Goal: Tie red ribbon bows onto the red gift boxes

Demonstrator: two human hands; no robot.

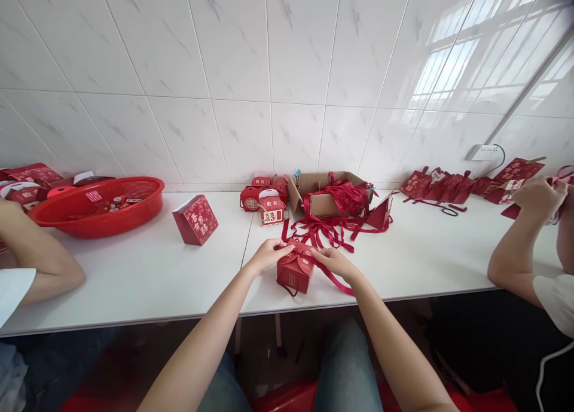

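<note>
Together, left hand (268, 255) and right hand (336, 262) reach forward, fingers (278, 243) pinching ribbon (330, 275) atop box (293, 277).

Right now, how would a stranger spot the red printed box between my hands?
Find the white table along the tiled wall. Near its front edge, before the open brown cardboard box of red ribbon, sits a red printed box. Unlike the red boxes behind, it is between your left hand and right hand.

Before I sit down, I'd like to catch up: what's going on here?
A person's left hand and right hand pinch red ribbon at the top of a small red box toward the front of the table. Behind it, more ribbon lies in an open cardboard box and spills out. Co-workers' arms show on both sides.
</note>
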